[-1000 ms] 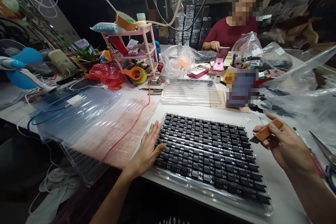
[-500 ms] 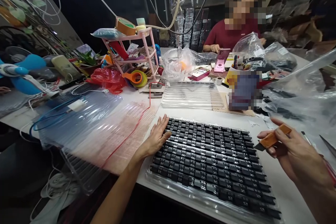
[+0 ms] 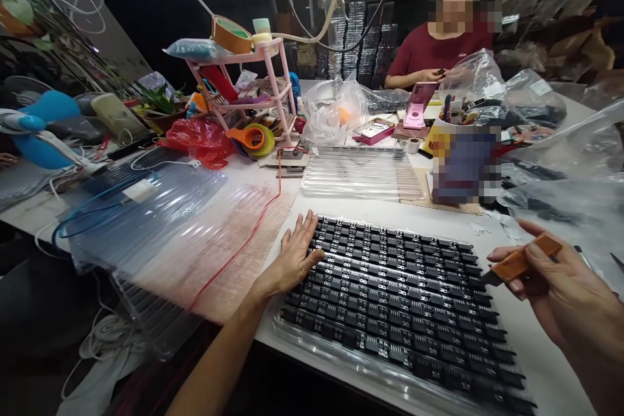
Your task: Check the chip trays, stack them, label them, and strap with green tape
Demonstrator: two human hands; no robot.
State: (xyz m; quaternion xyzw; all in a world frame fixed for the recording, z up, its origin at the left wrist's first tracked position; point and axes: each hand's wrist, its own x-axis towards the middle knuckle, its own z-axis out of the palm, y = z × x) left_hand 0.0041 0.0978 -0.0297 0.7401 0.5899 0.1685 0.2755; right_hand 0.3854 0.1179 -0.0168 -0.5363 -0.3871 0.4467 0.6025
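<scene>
A clear plastic tray (image 3: pixel 336 354) lies on the table in front of me, filled with rows of small black parts (image 3: pixel 385 286) that bear metal pins. My left hand (image 3: pixel 295 253) rests on the tray's upper left edge, fingers stretched out and touching the outermost parts. Off the tray's right side, my right hand (image 3: pixel 550 273) is closed around an orange block-like tool (image 3: pixel 524 263). A short, dark, flat tip sticks out of the tool toward the tray; its exact kind is unclear.
Another clear ribbed tray (image 3: pixel 358 172) lies beyond, with more clear sheets (image 3: pixel 151 208) at left. A pink rack (image 3: pixel 275 88), a blue fan (image 3: pixel 43 120), a pen holder (image 3: pixel 441 136) and plastic bags (image 3: pixel 560 188) surround the area. A co-worker (image 3: pixel 419 55) sits opposite.
The view has shifted slightly. My left hand stays on the tray edge, and my right hand still holds the orange tool beside it. The co-worker's hands have come together around something small.
</scene>
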